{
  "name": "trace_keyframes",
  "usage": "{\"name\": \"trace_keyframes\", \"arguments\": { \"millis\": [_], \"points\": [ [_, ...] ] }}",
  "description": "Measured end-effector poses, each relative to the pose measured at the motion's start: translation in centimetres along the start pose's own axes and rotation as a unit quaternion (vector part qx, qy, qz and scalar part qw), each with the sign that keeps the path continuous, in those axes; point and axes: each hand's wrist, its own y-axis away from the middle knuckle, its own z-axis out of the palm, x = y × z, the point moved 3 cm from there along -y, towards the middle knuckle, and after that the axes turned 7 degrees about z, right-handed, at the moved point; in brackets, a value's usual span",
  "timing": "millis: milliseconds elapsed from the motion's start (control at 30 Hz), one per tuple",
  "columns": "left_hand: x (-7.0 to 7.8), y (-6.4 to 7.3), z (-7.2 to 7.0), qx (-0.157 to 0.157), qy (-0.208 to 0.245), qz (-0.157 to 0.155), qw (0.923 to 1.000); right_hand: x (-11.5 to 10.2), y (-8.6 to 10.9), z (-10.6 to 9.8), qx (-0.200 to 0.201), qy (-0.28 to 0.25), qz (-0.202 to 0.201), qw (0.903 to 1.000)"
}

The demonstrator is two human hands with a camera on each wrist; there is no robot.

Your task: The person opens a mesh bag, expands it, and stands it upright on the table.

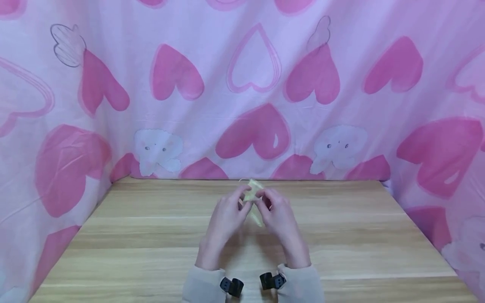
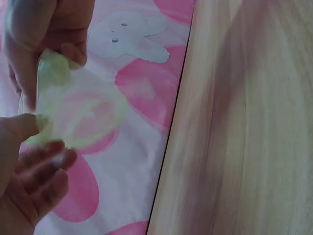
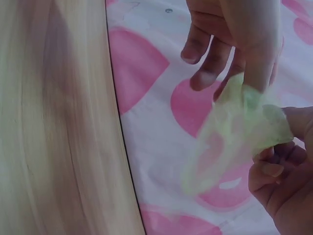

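A small, see-through yellow-green pouch [image 1: 253, 190] of thin gauzy fabric is held up between both hands over the far part of the table. My left hand [image 1: 227, 214] pinches one side of it between thumb and forefinger; its other fingers are spread loosely in the left wrist view. From the opposite side, my right hand [image 1: 278, 214] grips the gathered edge with thumb and fingers. In the left wrist view the pouch [image 2: 88, 117] hangs out widened and sheer. Its loose end [image 3: 205, 161] droops and blurs in the right wrist view. A thin string loop shows beside it in the head view.
Under the hands lies a wood-grain table [image 1: 151, 235]. A pink curtain [image 1: 212, 105] with hearts and pale cartoon animals stands along its back and sides. Small black wrist cameras [image 1: 232, 287] sit on the light sleeves [image 1: 301, 284].
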Motion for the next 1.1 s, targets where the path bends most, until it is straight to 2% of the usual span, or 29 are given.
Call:
{"name": "trace_keyframes", "arguments": {
  "millis": [100,300,500,633,700,800,867,933,1100],
  "points": [
    [0.23,-0.13,0.01,0.007,0.003,0.023,0.9997,0.17,-0.01,-0.39,-0.016,0.011,0.024,0.9995],
    [0.32,-0.14,0.02,0.067,0.012,0.034,0.9971,0.51,0.01,-0.46,-0.052,0.017,0.084,0.9949],
    [0.28,-0.2,-0.03,0.122,0.02,0.035,0.9917,0.85,0.02,-0.78,-0.056,0.002,0.155,0.9862],
    [0.53,-0.21,-0.03,0.149,0.032,0.036,0.9877,0.91,0.3,-0.57,-0.101,-0.04,0.209,0.9719],
    [0.69,-0.23,0.09,0.152,0.04,0.037,0.9868,0.9,0.46,-0.37,-0.124,-0.067,0.239,0.9606],
    [0.88,-0.26,0.3,0.153,0.056,0.037,0.986,0.85,0.56,-0.16,-0.138,-0.092,0.274,0.9474],
    [0.95,-0.23,0.4,0.15,0.073,0.034,0.9854,0.81,0.54,-0.12,-0.131,-0.103,0.289,0.9426],
    [0.94,-0.21,0.47,0.146,0.09,0.027,0.9848,0.83,0.42,-0.18,-0.108,-0.109,0.295,0.943],
    [0.91,-0.05,0.72,0.118,0.104,0.005,0.9876,0.85,0.17,-0.64,-0.027,-0.112,0.277,0.9538]
  ]
}}
